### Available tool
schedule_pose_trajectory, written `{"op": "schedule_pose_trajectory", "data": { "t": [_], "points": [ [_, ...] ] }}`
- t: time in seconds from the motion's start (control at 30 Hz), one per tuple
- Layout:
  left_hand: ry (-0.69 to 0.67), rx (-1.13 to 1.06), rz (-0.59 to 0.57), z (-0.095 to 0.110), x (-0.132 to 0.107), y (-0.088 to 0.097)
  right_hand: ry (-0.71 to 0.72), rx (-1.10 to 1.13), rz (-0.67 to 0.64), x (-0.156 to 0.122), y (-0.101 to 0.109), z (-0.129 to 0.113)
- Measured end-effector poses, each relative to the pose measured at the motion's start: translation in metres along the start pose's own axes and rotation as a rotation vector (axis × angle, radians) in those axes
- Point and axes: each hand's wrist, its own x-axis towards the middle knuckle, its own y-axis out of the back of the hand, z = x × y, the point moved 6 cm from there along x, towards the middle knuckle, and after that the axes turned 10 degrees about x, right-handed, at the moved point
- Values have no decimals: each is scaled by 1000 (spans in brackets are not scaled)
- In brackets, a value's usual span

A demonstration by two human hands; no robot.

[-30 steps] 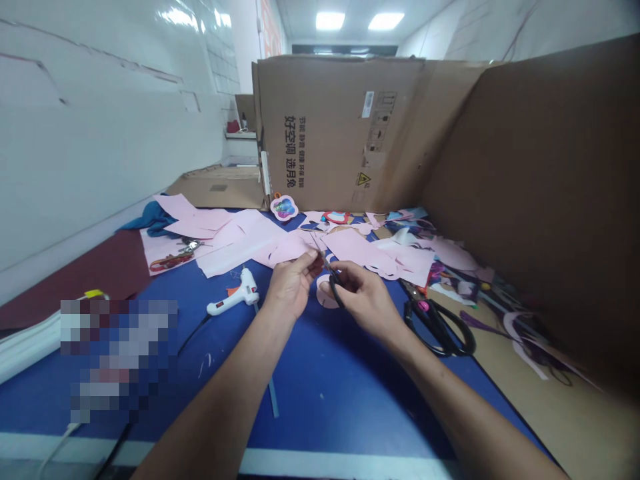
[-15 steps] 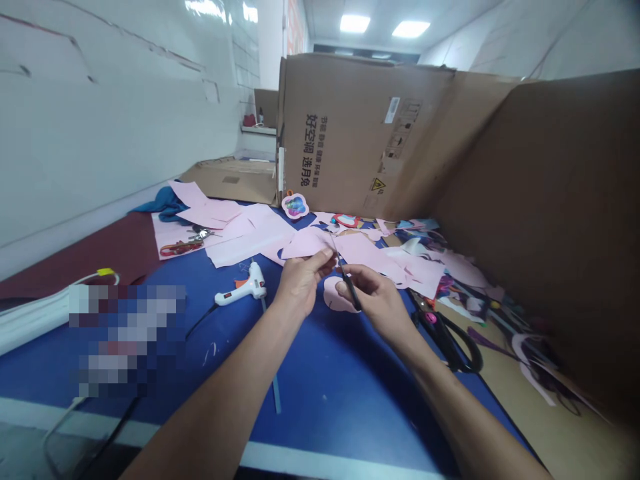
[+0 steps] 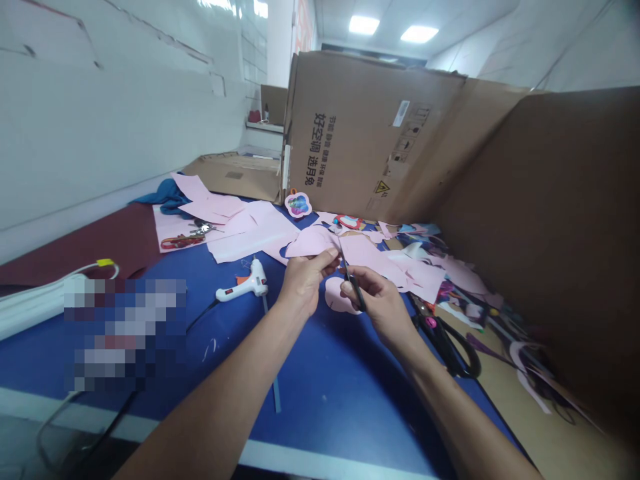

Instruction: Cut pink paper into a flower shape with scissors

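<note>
The fine, dark-handled scissors (image 3: 354, 285) have swung round: a second ago the blades slanted away to the left and a handle loop showed, whereas now they point almost straight ahead, with the handles seen nearly edge-on. The right hand (image 3: 379, 293) is curled about those handles, the thumb on the near side. The left hand (image 3: 306, 275) has its thumb and fingertips drawn together right beside the blades — whether they pinch the curved pink paper sheet (image 3: 311, 241) just beyond, or some smaller scrap, I cannot tell. I take the turn as a fresh angle for the cut, with the snipping unfinished. Against the half-second-old frame, the hands differ little; the whole view has only slid slightly. The flat pink paper piece with a scalloped edge (image 3: 338, 303) still lies on the glossy blue tabletop (image 3: 320, 373), partly covered by the right thumb and scissors. Also unmoved on the table are the white glue gun with an orange trigger (image 3: 245, 285), left of the hands, and the large black-handled shears (image 3: 440, 337) beside the right forearm.
</note>
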Motion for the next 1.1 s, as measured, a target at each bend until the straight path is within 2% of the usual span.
{"op": "schedule_pose_trajectory", "data": {
  "t": [0.23,0.37,0.7,1.1],
  "points": [
    [0,15,-3,2,0,0,-22,23,12,0,0,1],
    [4,2,-16,0,1,1,14,16,15,-1,-2,0],
    [49,-53,-66,-6,3,1,130,-195,73,-7,-5,-17],
    [48,-31,-63,-6,5,3,95,-110,51,-5,-6,-13]
  ]
}}
